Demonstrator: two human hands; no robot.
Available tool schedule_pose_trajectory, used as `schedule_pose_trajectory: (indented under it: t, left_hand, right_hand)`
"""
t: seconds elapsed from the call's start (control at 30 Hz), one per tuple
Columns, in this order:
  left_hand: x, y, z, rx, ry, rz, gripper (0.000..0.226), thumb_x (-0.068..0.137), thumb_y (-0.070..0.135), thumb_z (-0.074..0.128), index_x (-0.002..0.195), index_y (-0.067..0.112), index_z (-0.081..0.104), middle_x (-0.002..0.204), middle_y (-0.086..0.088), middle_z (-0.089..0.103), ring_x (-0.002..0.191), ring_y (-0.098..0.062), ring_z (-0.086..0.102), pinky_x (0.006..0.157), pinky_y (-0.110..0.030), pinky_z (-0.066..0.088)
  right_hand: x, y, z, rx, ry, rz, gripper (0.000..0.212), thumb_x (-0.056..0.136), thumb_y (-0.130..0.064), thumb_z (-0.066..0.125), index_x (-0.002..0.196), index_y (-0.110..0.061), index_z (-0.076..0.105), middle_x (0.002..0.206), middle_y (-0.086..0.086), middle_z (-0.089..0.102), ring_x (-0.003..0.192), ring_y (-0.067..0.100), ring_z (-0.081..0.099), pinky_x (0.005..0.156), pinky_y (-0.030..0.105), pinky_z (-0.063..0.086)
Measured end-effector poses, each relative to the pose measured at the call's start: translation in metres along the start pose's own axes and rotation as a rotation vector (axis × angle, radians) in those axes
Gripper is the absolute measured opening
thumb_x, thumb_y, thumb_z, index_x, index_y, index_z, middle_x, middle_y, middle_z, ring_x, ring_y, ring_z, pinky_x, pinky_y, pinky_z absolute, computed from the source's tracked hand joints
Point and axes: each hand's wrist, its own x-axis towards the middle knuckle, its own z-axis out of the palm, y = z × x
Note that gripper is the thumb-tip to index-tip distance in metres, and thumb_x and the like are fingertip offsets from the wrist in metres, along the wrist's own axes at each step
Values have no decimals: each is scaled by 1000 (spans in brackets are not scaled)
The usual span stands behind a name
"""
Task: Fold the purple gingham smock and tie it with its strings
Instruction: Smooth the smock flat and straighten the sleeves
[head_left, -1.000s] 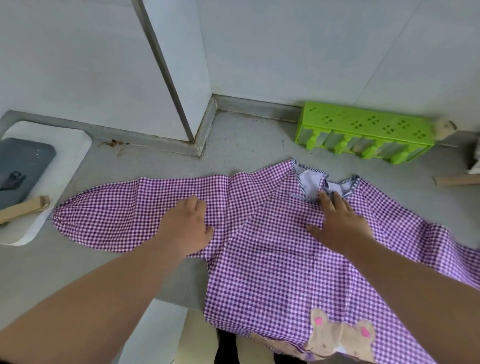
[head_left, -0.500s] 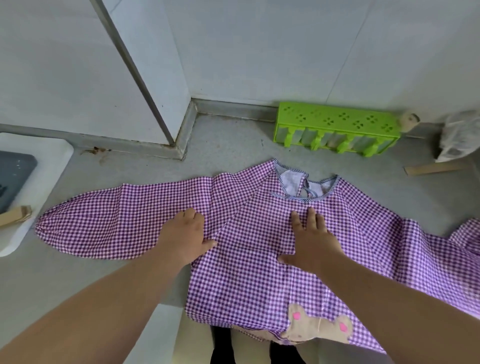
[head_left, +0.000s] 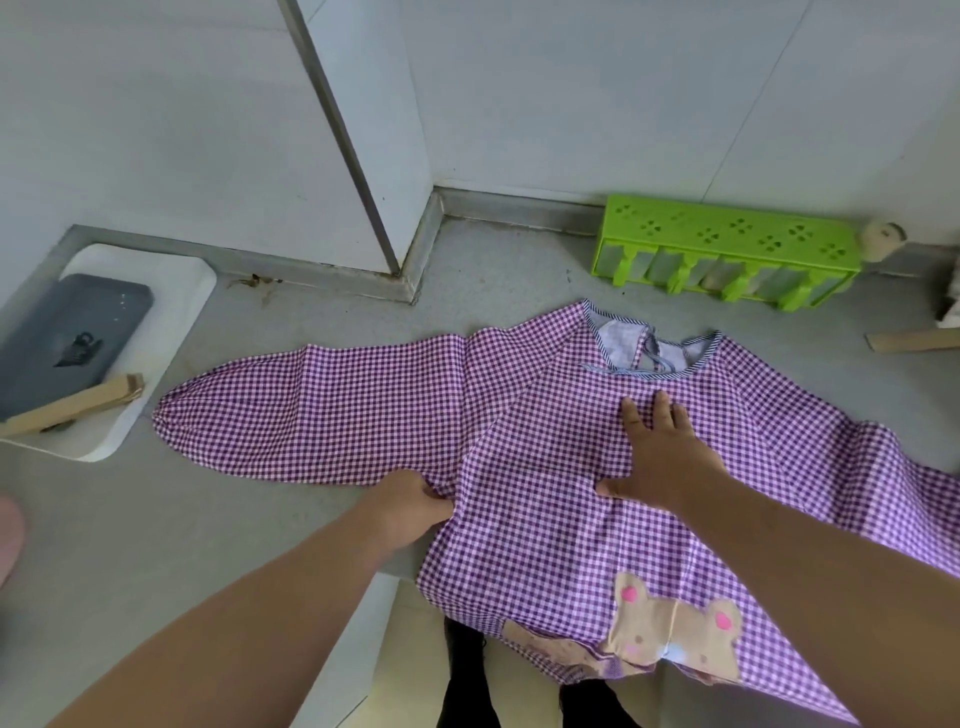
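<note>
The purple gingham smock (head_left: 530, 457) lies spread front-up on the grey counter (head_left: 223, 519), its hem with a bear patch (head_left: 675, 629) hanging over the front edge. The left sleeve (head_left: 311, 410) stretches flat to the left; the right sleeve runs off to the right. Its striped-trim neckline (head_left: 649, 348) shows thin strings inside. My left hand (head_left: 410, 509) pinches the fabric at the left underarm, fingers curled into the cloth. My right hand (head_left: 660, 457) presses flat on the chest, fingers straight, just below the neckline.
A green plastic rack (head_left: 727, 249) stands against the back wall. At the far left a white tray (head_left: 171, 296) holds a dark grey case and a cardboard strip (head_left: 72, 405). Another cardboard strip (head_left: 914, 340) lies at the right. A wall corner juts in behind.
My left hand slid down from the sleeve base to the underarm and now pinches the fabric. My right hand moved down from the neckline and stays flat on the chest.
</note>
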Motion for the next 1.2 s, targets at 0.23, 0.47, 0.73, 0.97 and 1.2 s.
schedule_pose_trajectory:
  t: [0.23, 0.47, 0.73, 0.97, 1.2]
  left_hand:
    - [-9, 8, 11, -179, -8, 3, 14, 94, 30, 65, 100, 18, 67, 103, 2, 69, 93, -15, 63, 69, -26, 40]
    - [-14, 2, -2, -340, -71, -20, 34, 111, 32, 36, 142, 23, 44, 118, 14, 54, 97, -7, 52, 90, -32, 39]
    - [-25, -27, -17, -372, -370, 43, 36, 91, 33, 75, 126, 30, 67, 124, 3, 74, 117, -24, 68, 105, -44, 56]
    - [-28, -24, -15, -193, -394, 87, 23, 97, 23, 65, 120, 23, 61, 119, -7, 69, 97, -15, 61, 83, -26, 49]
    - [-30, -24, -11, 240, -594, 111, 43, 99, 22, 68, 140, 30, 57, 135, 10, 58, 117, -9, 50, 100, -27, 38]
  right_hand:
    - [-1, -1, -1, 31, 0, 6, 139, 69, -84, 69, 161, -32, -22, 169, 12, -27, 157, 37, -16, 121, 63, 28]
    - [0, 1, 1, 36, -2, 10, 139, 68, -85, 68, 160, -33, -23, 169, 11, -27, 157, 36, -16, 122, 62, 25]
    - [3, 1, 1, 31, -3, 17, 139, 68, -86, 67, 160, -34, -23, 169, 11, -27, 158, 36, -15, 123, 62, 24]
    - [3, 2, -1, 48, 2, 22, 139, 67, -85, 69, 161, -34, -22, 169, 10, -26, 158, 35, -15, 122, 62, 22]
    - [5, 1, -2, 54, 4, 30, 139, 67, -85, 69, 161, -35, -21, 169, 10, -27, 158, 36, -15, 123, 62, 21]
